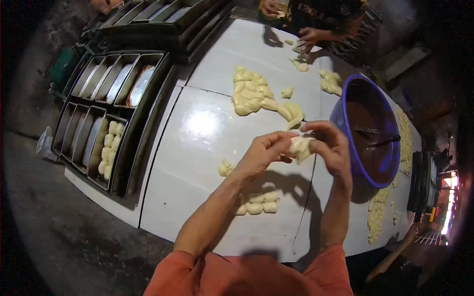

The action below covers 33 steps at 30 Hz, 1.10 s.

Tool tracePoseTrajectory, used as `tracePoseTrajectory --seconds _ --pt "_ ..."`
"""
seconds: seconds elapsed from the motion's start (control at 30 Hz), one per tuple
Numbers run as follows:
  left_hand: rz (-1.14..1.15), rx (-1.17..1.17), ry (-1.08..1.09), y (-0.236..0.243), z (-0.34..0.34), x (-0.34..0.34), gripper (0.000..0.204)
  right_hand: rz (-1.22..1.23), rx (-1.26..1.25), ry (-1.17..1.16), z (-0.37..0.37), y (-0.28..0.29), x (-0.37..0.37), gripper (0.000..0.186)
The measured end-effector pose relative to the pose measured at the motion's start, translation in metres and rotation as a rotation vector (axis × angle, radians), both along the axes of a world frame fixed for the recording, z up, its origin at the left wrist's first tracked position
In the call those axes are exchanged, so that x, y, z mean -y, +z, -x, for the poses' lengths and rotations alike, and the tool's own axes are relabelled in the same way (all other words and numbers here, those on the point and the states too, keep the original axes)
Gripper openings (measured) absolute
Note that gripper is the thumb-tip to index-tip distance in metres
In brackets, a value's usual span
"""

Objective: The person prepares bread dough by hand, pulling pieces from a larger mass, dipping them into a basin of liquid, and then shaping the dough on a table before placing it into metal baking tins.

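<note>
My left hand (269,153) and my right hand (328,148) grip a pale piece of dough (300,148) between their fingers, above the white tiled table (187,163). Beneath my forearms, small rounded dough pieces (256,207) sit in rows, partly hidden by my left arm. A small scrap of dough (226,167) lies left of my hands. Farther back is a large irregular pile of dough pieces (252,91), with a strip reaching toward my hands.
Metal loaf pans (118,81) stand at the left, one holding dough balls (111,148). A blue tub (348,143) of brown contents is right of my hands. A co-worker's hands (308,37) handle dough at the far edge; more dough (377,212) lines the right, near another person's arm (397,251).
</note>
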State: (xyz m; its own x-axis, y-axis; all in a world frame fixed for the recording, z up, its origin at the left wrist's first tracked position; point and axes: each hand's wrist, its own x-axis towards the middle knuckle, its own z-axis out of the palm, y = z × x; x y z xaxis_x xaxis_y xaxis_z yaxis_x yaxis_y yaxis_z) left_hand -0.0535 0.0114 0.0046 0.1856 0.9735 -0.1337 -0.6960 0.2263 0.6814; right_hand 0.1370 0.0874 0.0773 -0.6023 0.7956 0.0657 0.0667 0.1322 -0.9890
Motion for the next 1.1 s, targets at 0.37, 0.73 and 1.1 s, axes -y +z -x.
tracePoseTrajectory --seconds 0.37,0.73,1.1 --pt "0.172 -0.189 0.148 -0.014 0.05 0.063 0.029 0.689 -0.164 0.003 0.059 -0.082 0.058 0.037" --pt "0.137 -0.941 0.284 -0.025 0.087 0.121 0.03 0.731 -0.209 -0.013 0.076 -0.09 0.071 0.015" --pt "-0.15 -1.637 0.651 -0.046 0.076 0.142 0.062 0.616 -0.509 -0.067 0.066 -0.081 0.084 0.026"
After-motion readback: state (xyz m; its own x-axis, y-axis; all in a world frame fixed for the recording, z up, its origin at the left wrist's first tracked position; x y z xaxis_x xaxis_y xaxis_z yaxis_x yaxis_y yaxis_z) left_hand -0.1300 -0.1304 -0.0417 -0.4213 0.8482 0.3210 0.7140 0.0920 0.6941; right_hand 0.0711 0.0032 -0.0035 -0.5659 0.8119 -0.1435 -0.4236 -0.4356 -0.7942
